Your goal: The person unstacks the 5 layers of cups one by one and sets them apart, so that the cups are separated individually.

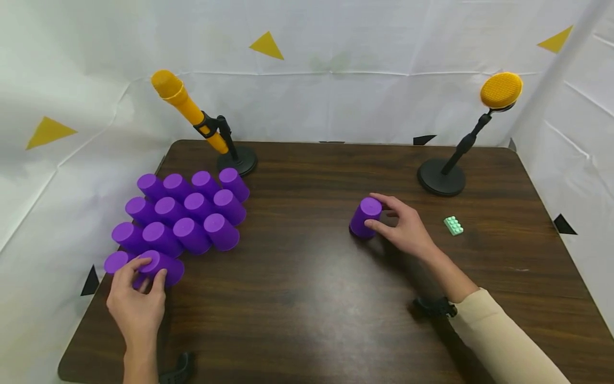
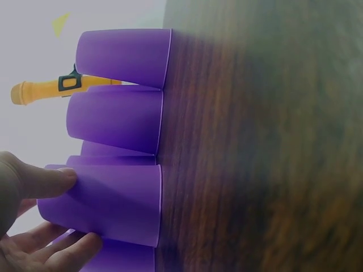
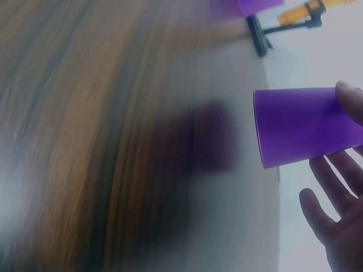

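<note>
Nearest, at the front left corner of the dark wooden worktop (image 1: 307, 298), the left hand (image 1: 136, 306) curls thumb and fingers (image 2: 54, 181) round the sides of an upturned purple plastic cup (image 1: 160, 265), the front one of a packed block of purple cups (image 1: 192, 213) standing mouth-down in rows. Farther out, right of centre, the right hand (image 1: 408, 229) holds a lone purple cup (image 1: 365, 217), also mouth-down; its thumb and fingers (image 3: 351, 99) clasp the closed top and upper wall, though the wrist view shows the remaining fingers spread loosely.

These cups look thin-walled, light and smooth, so probably slippery and easily tipped or squashed; a gentle hold round the stiffer closed base seems safest.

A green toy brick (image 1: 453, 225) lies right of the lone cup. At the back stand an orange microphone (image 1: 189, 109) and an orange round disc on a stand (image 1: 501, 89).
</note>
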`<action>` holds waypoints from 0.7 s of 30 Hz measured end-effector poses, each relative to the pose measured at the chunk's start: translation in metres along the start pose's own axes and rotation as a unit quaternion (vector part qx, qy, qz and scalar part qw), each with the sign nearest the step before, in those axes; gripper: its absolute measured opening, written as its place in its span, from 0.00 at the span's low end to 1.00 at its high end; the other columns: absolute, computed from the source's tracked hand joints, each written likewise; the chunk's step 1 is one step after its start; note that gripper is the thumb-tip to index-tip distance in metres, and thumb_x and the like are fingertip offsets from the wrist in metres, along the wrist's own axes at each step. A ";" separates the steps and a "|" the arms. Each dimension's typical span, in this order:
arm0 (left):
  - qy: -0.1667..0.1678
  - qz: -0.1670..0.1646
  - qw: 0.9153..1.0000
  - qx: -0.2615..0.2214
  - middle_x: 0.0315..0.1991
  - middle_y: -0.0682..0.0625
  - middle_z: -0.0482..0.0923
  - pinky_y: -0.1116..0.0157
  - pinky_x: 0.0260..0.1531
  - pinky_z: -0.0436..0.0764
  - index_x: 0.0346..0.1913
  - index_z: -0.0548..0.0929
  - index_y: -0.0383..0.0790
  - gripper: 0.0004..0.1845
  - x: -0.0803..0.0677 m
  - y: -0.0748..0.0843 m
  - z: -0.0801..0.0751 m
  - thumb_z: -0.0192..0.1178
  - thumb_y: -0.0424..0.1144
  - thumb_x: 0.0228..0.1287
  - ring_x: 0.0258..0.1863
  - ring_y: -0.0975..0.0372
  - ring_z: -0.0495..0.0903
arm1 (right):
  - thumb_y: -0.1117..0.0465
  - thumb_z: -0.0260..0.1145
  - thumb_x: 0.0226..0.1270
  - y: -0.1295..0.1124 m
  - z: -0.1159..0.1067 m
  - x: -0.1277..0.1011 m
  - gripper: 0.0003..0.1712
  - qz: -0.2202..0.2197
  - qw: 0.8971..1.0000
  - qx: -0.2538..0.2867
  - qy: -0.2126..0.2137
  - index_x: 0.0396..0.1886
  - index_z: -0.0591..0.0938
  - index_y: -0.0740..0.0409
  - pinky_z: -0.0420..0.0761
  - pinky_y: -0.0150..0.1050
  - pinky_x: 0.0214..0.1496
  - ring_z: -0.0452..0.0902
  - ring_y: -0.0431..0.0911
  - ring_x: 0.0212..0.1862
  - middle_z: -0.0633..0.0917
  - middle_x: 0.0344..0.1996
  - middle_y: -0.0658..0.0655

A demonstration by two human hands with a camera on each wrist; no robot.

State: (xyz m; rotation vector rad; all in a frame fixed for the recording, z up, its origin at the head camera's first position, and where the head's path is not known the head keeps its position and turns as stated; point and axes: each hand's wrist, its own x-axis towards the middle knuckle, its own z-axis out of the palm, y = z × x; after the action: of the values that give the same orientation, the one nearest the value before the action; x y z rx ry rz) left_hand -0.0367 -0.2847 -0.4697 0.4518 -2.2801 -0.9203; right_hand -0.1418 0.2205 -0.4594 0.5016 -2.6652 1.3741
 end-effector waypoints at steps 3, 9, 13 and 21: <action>0.000 0.000 1.000 -0.006 0.49 0.49 0.81 0.82 0.40 0.76 0.46 0.85 0.36 0.20 0.000 -0.002 0.000 0.75 0.26 0.48 0.44 0.72 0.77 | 0.59 0.74 0.60 -0.009 0.010 0.005 0.34 -0.018 1.000 0.004 -0.018 0.66 0.74 0.59 0.77 0.55 0.54 0.77 0.54 0.55 0.80 0.56 0.59; 0.000 -0.002 1.000 -0.014 0.51 0.49 0.81 0.82 0.40 0.76 0.46 0.85 0.36 0.19 0.000 -0.002 0.000 0.74 0.25 0.48 0.45 0.70 0.78 | 0.58 0.75 0.59 -0.030 0.038 0.014 0.35 -0.046 0.997 0.021 -0.058 0.65 0.75 0.59 0.79 0.53 0.53 0.78 0.50 0.53 0.82 0.53 0.55; 0.001 -0.003 1.000 -0.018 0.53 0.49 0.80 0.82 0.40 0.76 0.46 0.85 0.36 0.19 0.001 -0.001 0.001 0.74 0.25 0.48 0.45 0.70 0.78 | 0.57 0.75 0.59 -0.048 0.062 0.021 0.34 -0.068 0.993 0.046 -0.082 0.65 0.75 0.56 0.79 0.52 0.53 0.78 0.47 0.52 0.82 0.53 0.53; -0.001 -0.002 1.000 -0.011 0.54 0.50 0.80 0.82 0.40 0.76 0.46 0.85 0.36 0.18 0.000 -0.002 0.000 0.74 0.26 0.50 0.45 0.72 0.77 | 0.54 0.75 0.59 -0.080 0.120 0.033 0.33 -0.121 0.981 0.076 -0.129 0.64 0.76 0.52 0.80 0.46 0.52 0.76 0.41 0.53 0.81 0.52 0.48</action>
State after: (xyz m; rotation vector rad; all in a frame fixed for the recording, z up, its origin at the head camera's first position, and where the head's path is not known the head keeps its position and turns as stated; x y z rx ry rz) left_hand -0.0370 -0.2859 -0.4710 0.4461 -2.2691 -0.9474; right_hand -0.1386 0.0724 -0.4603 1.0483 -2.5837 1.5362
